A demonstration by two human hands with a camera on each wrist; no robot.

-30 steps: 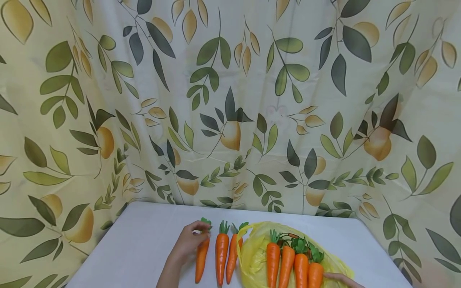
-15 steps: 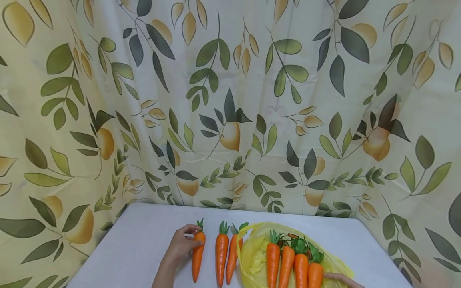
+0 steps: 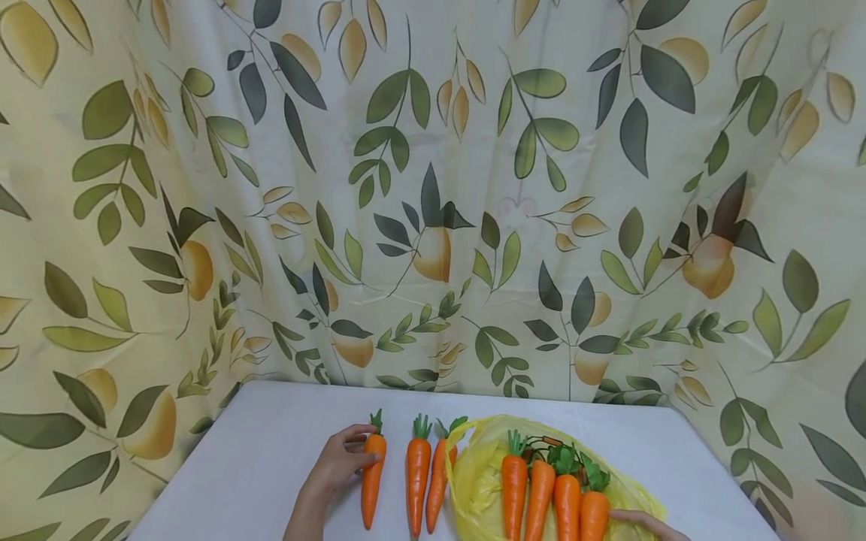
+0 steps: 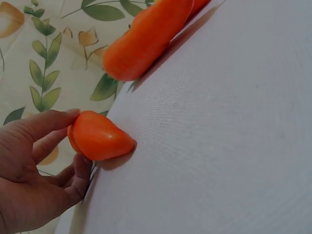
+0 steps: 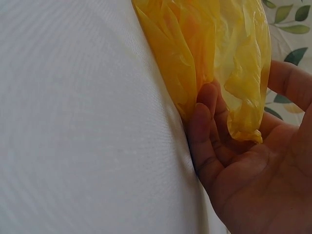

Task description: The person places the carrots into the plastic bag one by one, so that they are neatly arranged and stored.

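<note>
My left hand (image 3: 340, 458) pinches an orange carrot (image 3: 373, 481) near its leafy top, thumb on one side and fingers on the other. In the left wrist view this carrot (image 4: 100, 136) points its tip towards the white tabletop. Just to its right lie two more carrots (image 3: 417, 481), side by side. A yellow plastic bag (image 3: 473, 481) lies right of these, with several carrots (image 3: 539, 500) in a row on it. At the bag's right edge is my right hand (image 3: 643, 520), mostly out of the head view. The right wrist view has its fingers (image 5: 200, 126) curled round the bag's gathered end.
Thin dark stems with leaves and a small brown-orange piece (image 3: 551, 441) lie at the carrots' tops on the bag. The white table (image 3: 291, 421) ends at the back against a leaf-and-fruit patterned curtain (image 3: 433, 225).
My left hand has shifted left and slightly down, bringing its carrot a little further from the other two and uncovering its leaves. Over the last half second little differs. The right hand stays put.
</note>
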